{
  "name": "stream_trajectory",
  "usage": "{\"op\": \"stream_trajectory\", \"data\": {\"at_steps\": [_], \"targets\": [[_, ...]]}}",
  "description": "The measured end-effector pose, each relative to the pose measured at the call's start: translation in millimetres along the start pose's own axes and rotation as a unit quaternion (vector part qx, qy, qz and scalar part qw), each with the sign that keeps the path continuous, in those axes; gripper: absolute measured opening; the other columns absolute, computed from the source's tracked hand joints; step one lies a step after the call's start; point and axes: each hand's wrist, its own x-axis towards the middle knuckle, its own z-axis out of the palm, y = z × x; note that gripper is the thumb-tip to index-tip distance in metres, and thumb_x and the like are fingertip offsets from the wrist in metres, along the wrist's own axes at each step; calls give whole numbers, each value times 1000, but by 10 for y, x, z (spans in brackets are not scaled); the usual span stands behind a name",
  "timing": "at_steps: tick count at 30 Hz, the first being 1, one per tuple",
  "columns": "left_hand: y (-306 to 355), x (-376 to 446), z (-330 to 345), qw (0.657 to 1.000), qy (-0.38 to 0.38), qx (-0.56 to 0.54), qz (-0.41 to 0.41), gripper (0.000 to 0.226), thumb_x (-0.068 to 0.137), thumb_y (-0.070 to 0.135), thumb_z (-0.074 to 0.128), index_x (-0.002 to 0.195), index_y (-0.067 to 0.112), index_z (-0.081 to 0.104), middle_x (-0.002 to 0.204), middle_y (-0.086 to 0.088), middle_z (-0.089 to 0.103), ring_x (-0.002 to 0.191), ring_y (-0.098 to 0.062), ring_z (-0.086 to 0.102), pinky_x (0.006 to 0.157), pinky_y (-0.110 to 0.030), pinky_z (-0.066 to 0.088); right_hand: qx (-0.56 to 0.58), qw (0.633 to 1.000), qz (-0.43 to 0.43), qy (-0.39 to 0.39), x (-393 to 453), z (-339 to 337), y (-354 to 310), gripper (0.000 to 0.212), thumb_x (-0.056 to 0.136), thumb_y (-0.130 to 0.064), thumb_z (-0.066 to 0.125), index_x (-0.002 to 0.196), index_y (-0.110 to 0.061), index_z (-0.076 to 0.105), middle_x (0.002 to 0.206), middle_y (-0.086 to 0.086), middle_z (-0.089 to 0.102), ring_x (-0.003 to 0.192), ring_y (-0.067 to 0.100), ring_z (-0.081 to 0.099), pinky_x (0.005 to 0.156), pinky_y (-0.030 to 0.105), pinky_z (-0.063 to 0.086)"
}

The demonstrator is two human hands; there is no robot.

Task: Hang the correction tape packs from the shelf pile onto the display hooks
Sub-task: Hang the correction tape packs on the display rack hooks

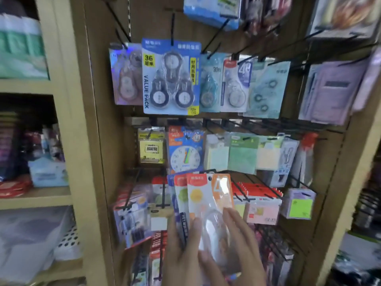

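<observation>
I hold a fanned stack of correction tape packs (pixel 203 198) upright in front of the lower display. The front pack is white and orange with a clear blister. My left hand (pixel 181 250) grips the stack from the left, thumb across its front. My right hand (pixel 237 244) touches the front pack's blister with straight fingers. Above, a row of black display hooks (pixel 214 41) carries hanging correction tape cards, among them a blue value pack (pixel 171 76) and a white and blue card (pixel 237 85).
Sticky notes and a clock card (pixel 185 151) hang on the middle row. Red-topped packs (pixel 259 193) fill long hooks at lower right. A tan shelf post (pixel 68 120) stands at the left, with boxes on shelves beyond it. Purple packs (pixel 334 89) hang at the right.
</observation>
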Motion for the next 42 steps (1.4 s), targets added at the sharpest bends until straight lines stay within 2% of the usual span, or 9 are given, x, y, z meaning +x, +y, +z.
{"op": "stream_trajectory", "data": {"at_steps": [4, 10, 16, 19, 27, 31, 33, 38, 42], "targets": [[408, 276, -172, 987, -35, -96, 123, 24, 93, 14, 70, 102, 35, 66, 74, 36, 72, 70, 19, 67, 55, 2, 44, 49, 998, 2, 48, 332, 25, -95, 55, 67, -47, 77, 119, -29, 73, 123, -7, 66, 118, 9, 64, 93, 8, 45], [757, 318, -98, 984, -58, -88, 141, 20, 96, 23, 66, 114, 30, 63, 85, 24, 71, 65, 28, 61, 51, 1, 44, 166, 979, 68, 97, 761, 64, -240, 59, 70, -68, 77, 123, -41, 71, 122, -12, 64, 120, 10, 63, 87, 17, 53], [1005, 461, -44, 980, -70, -86, 165, 50, 80, 36, 81, 127, 30, 65, 122, 1, 72, 96, -10, 68, 47, -17, 56, 133, 983, 33, 124, 1774, -30, -119, 47, 87, -20, 79, 131, -30, 64, 133, -7, 53, 127, 0, 53, 98, 15, 48], [1128, 453, -48, 976, -93, -64, 189, 60, 56, 54, 81, 112, 35, 71, 107, 14, 79, 102, -11, 72, 80, -29, 60, 4, 990, 8, 139, 2449, -47, 26, 47, 90, -28, 76, 135, -26, 63, 140, -5, 49, 135, 11, 45, 106, 9, 34], [1266, 345, -186, 979, -110, -36, 170, 31, 82, 23, 82, 109, 31, 69, 83, 16, 76, 59, 7, 70, 37, -18, 49, -143, 987, 10, 78, 2858, -42, 311, 55, 94, -39, 69, 145, -23, 55, 151, -1, 47, 145, 25, 31, 115, 48, 40], [1295, 390, -173, 976, -124, -39, 174, 53, 63, 42, 81, 113, 31, 71, 87, 15, 81, 82, -16, 78, 64, -43, 63, -133, 988, 10, 81, 2845, -18, 316, 53, 96, -41, 65, 146, -26, 54, 149, -3, 45, 141, 19, 33, 109, 40, 45], [1288, 438, -177, 975, -123, -38, 179, 46, 69, 40, 82, 112, 30, 70, 86, 23, 79, 82, -6, 77, 76, -41, 61, -128, 988, 11, 80, 2867, -18, 300, 53, 96, -41, 65, 146, -28, 54, 149, -4, 45, 141, 18, 33, 105, 37, 44], [1361, 464, -168, 973, -136, -57, 177, 39, 76, 28, 80, 114, 29, 70, 89, 18, 81, 75, 4, 75, 62, -21, 55, -158, 985, 11, 68, 2931, -37, 294, 51, 96, -45, 63, 145, -31, 54, 147, -6, 46, 140, 17, 36, 93, 29, 42], [1481, 505, -157, 971, -124, -74, 193, 65, 54, 50, 79, 116, 31, 72, 100, 9, 81, 93, -23, 77, 78, -50, 59, -172, 984, 26, 35, 3038, 12, 401, 52, 96, -46, 62, 145, -31, 54, 148, -6, 46, 138, 20, 40, 94, 36, 46]]}}
